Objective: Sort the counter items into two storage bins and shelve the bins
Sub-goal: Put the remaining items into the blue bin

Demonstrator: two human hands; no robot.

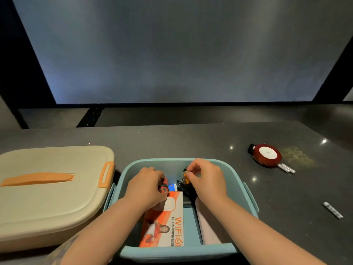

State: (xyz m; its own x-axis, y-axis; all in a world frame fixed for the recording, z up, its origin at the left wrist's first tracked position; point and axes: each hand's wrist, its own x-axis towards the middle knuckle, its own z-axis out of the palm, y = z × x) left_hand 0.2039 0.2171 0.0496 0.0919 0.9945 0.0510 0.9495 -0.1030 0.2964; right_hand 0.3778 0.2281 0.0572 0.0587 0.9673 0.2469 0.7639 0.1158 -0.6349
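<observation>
1. Both hands are working inside the blue bin (pixel 248 196): the left hand (pixel 147 186) is gripping a red roll (pixel 164 186), the right hand (pixel 205 178) is pinching a small orange-and-black item (pixel 185 178).
2. The pinched item is risking snagging or dropping behind the orange box (pixel 168 222).
3. The red disc (pixel 267 155) and white stick (pixel 333 210) are lying unsorted on the counter (pixel 172 142), risking being forgotten; the cream bin (pixel 47 197) is sitting lidded.

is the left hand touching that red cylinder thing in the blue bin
Touching. The head view shows the left hand inside the blue bin, fingers wrapped around the red cylinder, with no gap between them.
</observation>
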